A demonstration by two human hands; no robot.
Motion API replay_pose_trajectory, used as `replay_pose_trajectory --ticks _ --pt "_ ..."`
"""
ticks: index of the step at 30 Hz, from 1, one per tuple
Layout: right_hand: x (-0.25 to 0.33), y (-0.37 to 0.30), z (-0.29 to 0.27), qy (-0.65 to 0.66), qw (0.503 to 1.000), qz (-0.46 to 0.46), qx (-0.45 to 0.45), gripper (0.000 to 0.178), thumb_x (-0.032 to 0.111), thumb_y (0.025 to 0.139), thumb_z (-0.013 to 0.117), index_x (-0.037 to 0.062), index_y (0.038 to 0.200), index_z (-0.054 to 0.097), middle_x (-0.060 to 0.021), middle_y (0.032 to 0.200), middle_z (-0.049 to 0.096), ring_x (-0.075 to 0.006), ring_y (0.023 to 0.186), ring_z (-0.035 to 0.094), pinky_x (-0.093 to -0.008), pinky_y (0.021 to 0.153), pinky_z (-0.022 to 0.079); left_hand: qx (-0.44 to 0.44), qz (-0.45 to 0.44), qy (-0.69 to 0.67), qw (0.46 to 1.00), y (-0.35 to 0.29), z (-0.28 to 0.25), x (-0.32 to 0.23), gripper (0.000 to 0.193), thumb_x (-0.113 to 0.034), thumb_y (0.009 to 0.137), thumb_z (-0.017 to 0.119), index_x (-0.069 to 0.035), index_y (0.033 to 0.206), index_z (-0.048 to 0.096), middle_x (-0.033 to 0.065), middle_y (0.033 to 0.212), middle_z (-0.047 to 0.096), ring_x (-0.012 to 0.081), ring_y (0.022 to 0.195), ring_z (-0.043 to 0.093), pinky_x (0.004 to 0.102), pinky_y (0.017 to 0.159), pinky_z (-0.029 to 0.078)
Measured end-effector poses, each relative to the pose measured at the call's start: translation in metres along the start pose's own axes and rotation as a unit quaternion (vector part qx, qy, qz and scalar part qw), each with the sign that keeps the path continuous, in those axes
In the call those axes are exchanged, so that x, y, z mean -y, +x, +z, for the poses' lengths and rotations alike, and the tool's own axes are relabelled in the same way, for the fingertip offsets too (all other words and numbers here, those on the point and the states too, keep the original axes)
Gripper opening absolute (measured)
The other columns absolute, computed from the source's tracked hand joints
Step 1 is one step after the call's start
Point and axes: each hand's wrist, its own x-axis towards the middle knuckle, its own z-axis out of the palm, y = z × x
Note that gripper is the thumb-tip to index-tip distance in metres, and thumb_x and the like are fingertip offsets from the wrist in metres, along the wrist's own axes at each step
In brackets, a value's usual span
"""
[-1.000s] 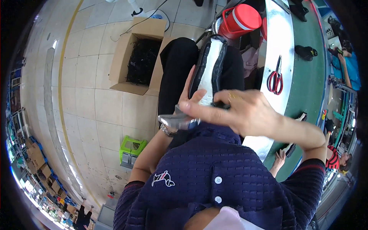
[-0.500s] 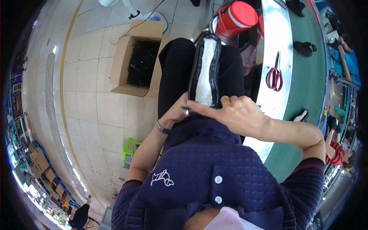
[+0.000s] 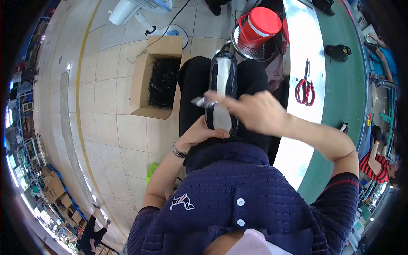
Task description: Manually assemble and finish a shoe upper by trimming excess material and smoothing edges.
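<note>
An upturned black shoe upper (image 3: 222, 78) with a white underside lies lengthwise between my knees. My left hand (image 3: 200, 132) grips its near end from the left, thumb across the underside. My right hand (image 3: 260, 112), smeared by motion, reaches over the middle of the shoe from the right, fingers closed around a small metal tool (image 3: 198, 102). The tool's silvery end sticks out past the shoe's left edge; its exact kind is too blurred to tell. Whether it touches the shoe is unclear.
Red-handled scissors (image 3: 304, 89) rest on a metal ledge beside a green conveyor (image 3: 340, 93) carrying a black shoe (image 3: 338, 52). A red bucket (image 3: 259, 27) stands beyond my knees. An open cardboard box (image 3: 142, 87) of black scraps and a fan (image 3: 140, 10) are at left.
My right hand has moved away from my body, up along the shoe, with the metal tool. My left thumb now lies across the near end of the underside. The view has shifted slightly.
</note>
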Motion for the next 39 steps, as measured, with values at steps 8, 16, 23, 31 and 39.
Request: replay_pose_trajectory --ticks 8,16,23,31,39 --pt "-0.015 0.022 -0.038 -0.031 0.979 -0.065 -0.189 0.066 0.019 0.092 0.056 0.0292 0.15 0.026 -0.0099 0.057 0.062 -0.0256 0.049 0.063 -0.036 0.043 0.046 0.029 -0.007 -0.076 0.997 0.016 -0.019 0.004 0.089 -0.009 0.069 0.083 -0.005 0.142 0.032 0.0059 0.129 0.051 0.0176 0.114 0.053 0.0327 0.1 0.042" --pt "-0.042 0.009 -0.034 -0.04 0.98 0.073 -0.182 0.05 0.024 0.094 0.056 0.0255 0.141 0.042 -0.0128 0.056 0.058 -0.0277 0.053 0.062 -0.0344 0.049 0.047 -0.071 -0.075 -0.114 0.988 0.054 -0.005 -0.061 0.064 -0.008 0.081 0.073 -0.006 0.137 0.041 0.0061 0.116 0.06 0.0168 0.105 0.06 0.0345 0.093 0.049" --pt "-0.047 -0.07 -0.002 0.664 0.716 0.171 -0.13 0.024 0.018 0.094 0.058 -0.0004 0.108 0.061 -0.0075 0.09 0.068 -0.0106 0.078 0.062 -0.0258 0.072 0.048 0.035 0.194 0.041 0.979 0.045 0.0 -0.029 0.13 0.001 0.062 0.086 -0.016 0.154 -0.004 0.0095 0.152 0.023 0.0194 0.138 0.027 0.0337 0.112 0.024" --pt "-0.019 -0.094 0.058 0.708 0.668 0.228 -0.006 0.028 0.026 0.094 0.063 -0.001 0.099 0.063 -0.0052 0.07 0.064 -0.0089 0.061 0.058 -0.0228 0.059 0.046 0.144 0.193 -0.041 0.97 0.054 -0.014 0.006 0.148 -0.032 0.053 0.094 -0.023 0.15 -0.018 0.0098 0.156 0.012 0.0207 0.142 0.019 0.035 0.113 0.021" --pt "0.0 -0.087 0.055 0.686 0.69 0.224 0.056 0.042 0.038 0.098 0.053 -0.0007 0.087 0.067 -0.0016 0.06 0.057 -0.0085 0.055 0.056 -0.0242 0.052 0.044 -0.066 0.111 -0.091 0.987 0.041 0.031 -0.023 0.072 -0.053 0.079 0.073 -0.011 0.124 0.035 0.0038 0.103 0.049 0.0094 0.092 0.05 0.0248 0.08 0.046"
